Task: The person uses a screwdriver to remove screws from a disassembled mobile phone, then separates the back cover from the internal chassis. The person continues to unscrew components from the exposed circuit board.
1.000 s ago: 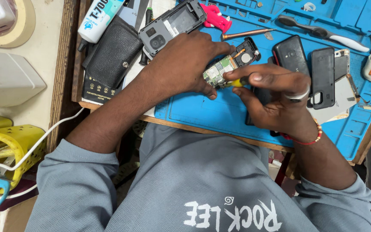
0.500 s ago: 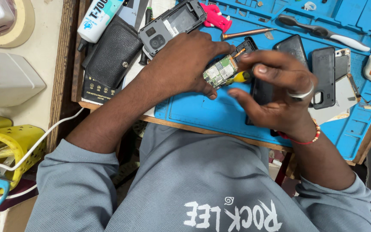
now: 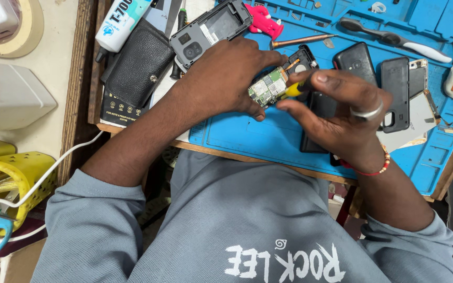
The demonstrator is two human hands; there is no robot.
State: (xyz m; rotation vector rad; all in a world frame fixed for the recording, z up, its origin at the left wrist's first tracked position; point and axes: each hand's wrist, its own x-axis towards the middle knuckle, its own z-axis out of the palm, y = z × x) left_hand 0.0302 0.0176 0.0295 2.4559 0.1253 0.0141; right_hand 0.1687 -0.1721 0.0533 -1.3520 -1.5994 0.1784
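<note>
Grey sweatshirt with white lettering (sleeves pushed up), silver ring, red beaded bracelet.

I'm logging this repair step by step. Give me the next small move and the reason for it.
Probably steady the green circuit board and turn the yellow-handled tool gently: the left hand pinches the board above the blue mat, and the right hand holds the tool against it.

circuit board half hidden under left hand, yellow tool mostly covered by right hand, glue tube cut off at top edge
</note>
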